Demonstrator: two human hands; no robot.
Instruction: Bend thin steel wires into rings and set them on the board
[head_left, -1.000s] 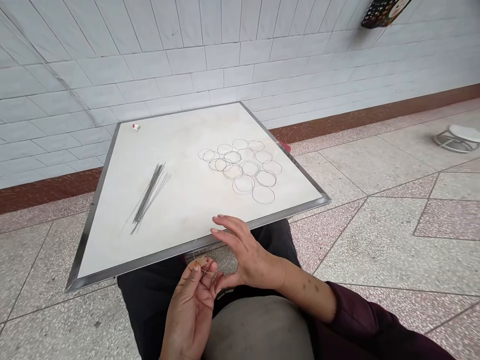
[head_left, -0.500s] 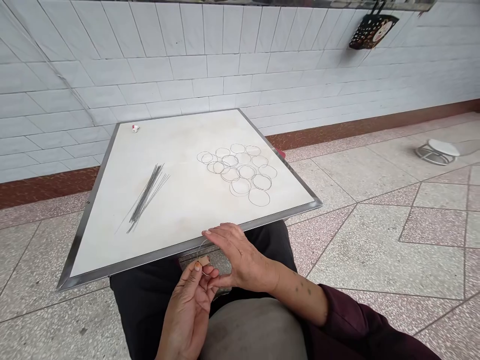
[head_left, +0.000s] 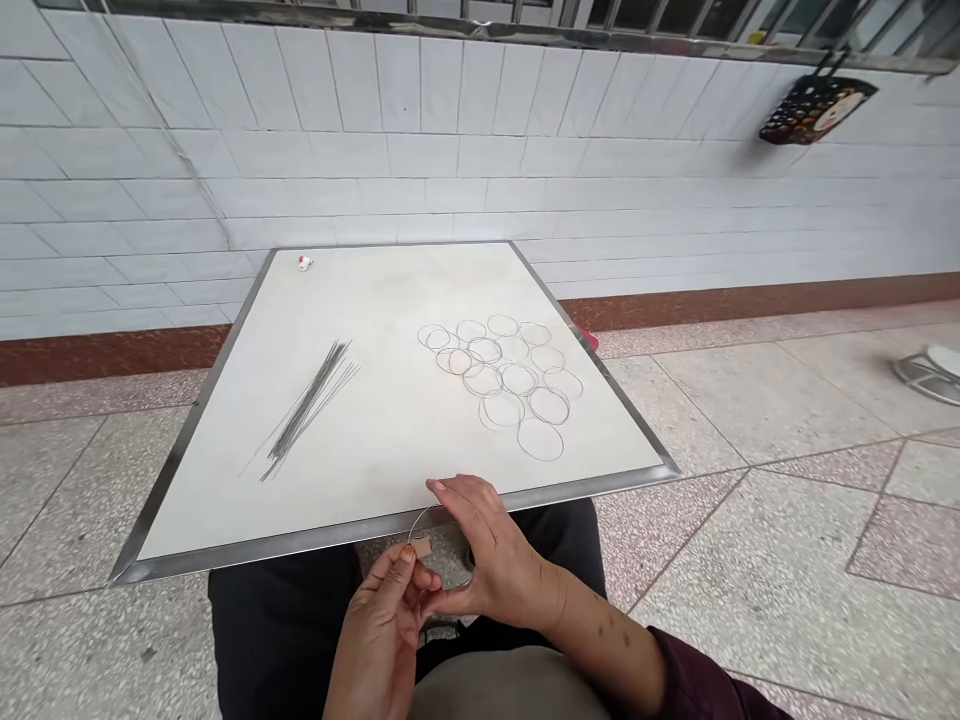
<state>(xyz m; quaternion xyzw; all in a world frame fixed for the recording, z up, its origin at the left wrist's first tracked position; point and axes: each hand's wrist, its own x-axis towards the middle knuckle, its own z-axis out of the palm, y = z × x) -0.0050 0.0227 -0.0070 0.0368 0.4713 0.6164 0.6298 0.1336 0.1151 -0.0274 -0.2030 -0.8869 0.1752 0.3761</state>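
A thin curved wire runs between my two hands at the table's near edge. My left hand pinches it between thumb and fingertips, beside a small tan piece. My right hand is curved round the wire's other side, thumb and fingers wide apart, its fingertips touching the wire. Many thin wire rings lie overlapping on the right of the white table. On its left lies a loose bundle of straight wires.
A small red and white object sits at the table's far left corner. Behind stands a white tiled wall with a dark patterned bag hanging from a ledge. A round stool is on the floor at far right.
The camera view has tilted up and shifted left, so the table and bag appear lower and farther right. Both hands keep nearly the same pose around the wire.
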